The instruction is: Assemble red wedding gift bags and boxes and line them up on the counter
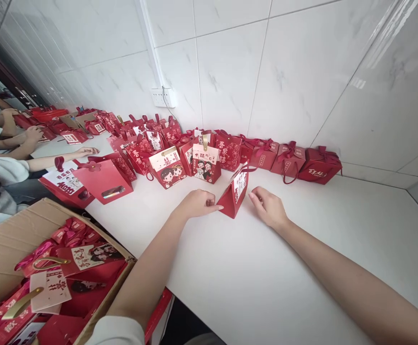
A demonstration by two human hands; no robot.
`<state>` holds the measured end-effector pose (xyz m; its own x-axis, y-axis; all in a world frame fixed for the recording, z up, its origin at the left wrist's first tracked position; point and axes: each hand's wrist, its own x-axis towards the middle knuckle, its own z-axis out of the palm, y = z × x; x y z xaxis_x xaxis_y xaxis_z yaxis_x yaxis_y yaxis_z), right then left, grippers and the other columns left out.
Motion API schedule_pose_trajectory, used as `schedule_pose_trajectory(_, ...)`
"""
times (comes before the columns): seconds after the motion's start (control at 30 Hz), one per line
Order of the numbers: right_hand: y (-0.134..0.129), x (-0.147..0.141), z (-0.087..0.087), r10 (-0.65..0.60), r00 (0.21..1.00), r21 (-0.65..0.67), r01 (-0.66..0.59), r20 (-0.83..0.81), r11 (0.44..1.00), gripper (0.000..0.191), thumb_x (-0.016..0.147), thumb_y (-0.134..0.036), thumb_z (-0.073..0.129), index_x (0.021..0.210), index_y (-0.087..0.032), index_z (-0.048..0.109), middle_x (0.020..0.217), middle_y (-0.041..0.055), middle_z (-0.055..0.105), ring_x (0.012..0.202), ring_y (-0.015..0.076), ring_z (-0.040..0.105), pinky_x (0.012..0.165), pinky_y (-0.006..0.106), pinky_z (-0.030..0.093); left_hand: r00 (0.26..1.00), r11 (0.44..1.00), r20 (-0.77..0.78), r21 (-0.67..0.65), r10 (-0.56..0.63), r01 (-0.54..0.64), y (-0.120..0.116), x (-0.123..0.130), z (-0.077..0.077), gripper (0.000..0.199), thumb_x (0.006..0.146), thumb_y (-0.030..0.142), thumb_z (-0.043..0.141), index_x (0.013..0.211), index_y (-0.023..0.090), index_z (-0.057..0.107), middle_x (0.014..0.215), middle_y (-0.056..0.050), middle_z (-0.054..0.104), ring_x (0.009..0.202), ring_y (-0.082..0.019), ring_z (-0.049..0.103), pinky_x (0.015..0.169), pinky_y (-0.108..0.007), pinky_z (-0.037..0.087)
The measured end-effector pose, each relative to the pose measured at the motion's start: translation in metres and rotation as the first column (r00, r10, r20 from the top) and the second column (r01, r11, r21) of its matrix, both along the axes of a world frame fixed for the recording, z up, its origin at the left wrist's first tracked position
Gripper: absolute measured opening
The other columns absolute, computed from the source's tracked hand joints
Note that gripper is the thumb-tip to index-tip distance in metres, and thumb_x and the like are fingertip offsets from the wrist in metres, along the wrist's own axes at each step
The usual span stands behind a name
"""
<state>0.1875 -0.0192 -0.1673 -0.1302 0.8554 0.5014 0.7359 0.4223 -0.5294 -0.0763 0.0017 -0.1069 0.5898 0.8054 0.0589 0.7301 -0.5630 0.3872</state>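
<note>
A small red gift box (231, 200) with a peaked top, a white printed label and a dark red ribbon loop stands upright on the white table, turned partly side-on. My left hand (198, 203) is at its left lower corner, thumb tip against the red side and fingers curled in behind. On the other side, my right hand (269, 207) is slightly apart from the box, its fingers loosely bent with nothing visible in them. Behind the left hand stand a pink-topped box with a cartoon couple (204, 163) and a similar cartoon box (169, 168).
Red gift boxes line the wall, ending with a ribbon-tied box (320, 165) at right. An open cardboard carton (117, 247) full of red boxes sits at lower left. Larger red boxes (104, 178) stand near a co-worker's hand (87, 151). A wall socket (163, 97) has a cable.
</note>
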Motion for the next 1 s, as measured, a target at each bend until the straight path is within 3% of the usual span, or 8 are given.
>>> schedule_pose_trajectory(0.07,-0.006,-0.004,0.002,0.102,0.978,0.063,-0.116,0.184,0.991,0.038,0.095,-0.049,0.04,0.07,-0.021,0.048,0.062,0.0002,0.057,0.056,0.016,0.051,0.063,0.03,0.037,0.999,0.999,-0.036,0.04,-0.014,0.015,-0.003,0.008,-0.002,0.042,0.083,0.053,0.051,0.061,0.017,0.055,0.06,0.001,0.058,0.055,-0.011,0.048,0.055,-0.025,0.03)
schedule_pose_trajectory(0.13,-0.009,-0.011,0.002,0.129,0.94,0.091,-0.166,0.316,0.982,0.04,0.093,-0.051,0.044,0.066,-0.021,0.046,0.059,0.0,0.056,0.053,0.0155,0.049,0.062,0.03,0.034,0.996,0.996,-0.078,0.075,-0.04,0.046,-0.005,0.014,-0.005,0.043,0.085,0.049,0.048,0.059,0.017,0.055,0.058,0.0,0.057,0.053,-0.011,0.047,0.055,-0.026,0.03)
schedule_pose_trajectory(0.23,-0.01,-0.021,-0.001,0.055,0.9,0.099,-0.108,0.432,0.989,0.036,0.096,-0.045,0.041,0.072,-0.02,0.049,0.067,0.0021,0.062,0.057,0.0164,0.053,0.062,0.03,0.033,0.99,0.991,-0.136,0.124,-0.038,0.055,-0.009,0.022,-0.01,0.042,0.089,0.044,0.043,0.059,0.017,0.057,0.059,-0.002,0.059,0.054,-0.013,0.05,0.055,-0.027,0.031)
schedule_pose_trajectory(0.33,-0.008,-0.025,-0.004,-0.011,0.864,0.081,-0.034,0.503,0.996,0.031,0.099,-0.037,0.036,0.079,-0.019,0.052,0.073,0.0029,0.065,0.056,0.0168,0.055,0.061,0.03,0.031,0.979,0.971,-0.192,0.238,0.065,-0.018,-0.013,0.031,-0.015,0.043,0.092,0.039,0.036,0.066,0.017,0.062,0.064,-0.005,0.063,0.058,-0.018,0.057,0.055,-0.03,0.031)
schedule_pose_trajectory(0.5,-0.007,-0.024,-0.006,-0.051,0.851,0.066,0.02,0.523,0.998,0.021,0.096,-0.03,0.04,0.082,-0.019,0.051,0.076,0.0018,0.066,0.053,0.0163,0.055,0.056,0.029,0.029,0.94,0.929,-0.255,0.347,0.226,-0.129,-0.018,0.049,-0.021,0.035,0.089,0.028,0.037,0.076,0.013,0.065,0.072,-0.01,0.067,0.064,-0.023,0.063,0.056,-0.032,0.036)
schedule_pose_trajectory(0.77,-0.004,-0.022,-0.009,-0.087,0.843,0.129,0.021,0.531,0.991,0.019,0.094,-0.025,0.043,0.082,-0.017,0.054,0.075,0.0037,0.065,0.051,0.0168,0.052,0.055,0.03,0.027,0.937,0.932,-0.265,0.336,0.23,-0.134,-0.023,0.061,-0.022,0.029,0.087,0.023,0.041,0.076,0.013,0.065,0.074,-0.011,0.069,0.067,-0.023,0.065,0.059,-0.032,0.042)
schedule_pose_trajectory(1.0,-0.003,-0.02,-0.008,-0.128,0.858,0.217,0.019,0.498,0.976,0.028,0.097,-0.026,0.036,0.08,-0.016,0.056,0.073,0.0049,0.063,0.054,0.0165,0.049,0.061,0.03,0.031,0.938,0.875,-0.213,0.459,0.275,-0.153,-0.027,0.06,-0.019,0.029,0.089,0.025,0.041,0.078,0.013,0.065,0.073,-0.011,0.068,0.068,-0.024,0.065,0.06,-0.033,0.042)
